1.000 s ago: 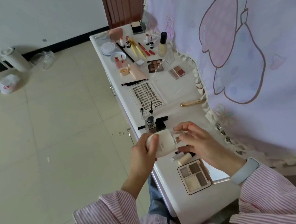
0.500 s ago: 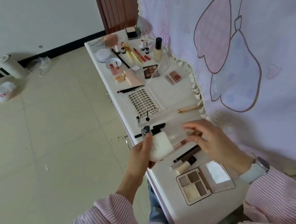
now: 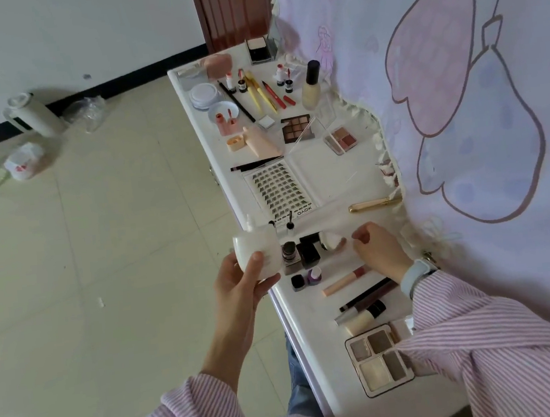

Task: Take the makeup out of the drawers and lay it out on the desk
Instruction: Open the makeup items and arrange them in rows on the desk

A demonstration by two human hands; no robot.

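My left hand [image 3: 240, 280] grips a white, egg-shaped sponge case [image 3: 258, 254] just off the near left edge of the white desk [image 3: 311, 337]. A white and pink makeup sponge [image 3: 333, 241] lies on the desk beside a black box [image 3: 308, 251]. Just right of the sponge, my right hand [image 3: 378, 248] rests on the desk with its fingers curled; nothing shows in them. Makeup is spread along the whole desk: an open eyeshadow palette [image 3: 379, 360] nearest me, a pink lip gloss [image 3: 345, 280], a lash tray [image 3: 278, 191] and a foundation bottle [image 3: 311, 85] further back.
A patterned curtain [image 3: 457, 87] hangs along the desk's right side, with a gold tube [image 3: 375, 204] at its foot. On the tiled floor to the left stand a white jug [image 3: 33, 115] and some plastic bags [image 3: 24, 161]. A brown door [image 3: 232, 9] is behind the desk.
Both hands held the case together; now my left hand has carried it left off the desk edge. The sponge lies on the desk and my right hand has drawn back beside it.
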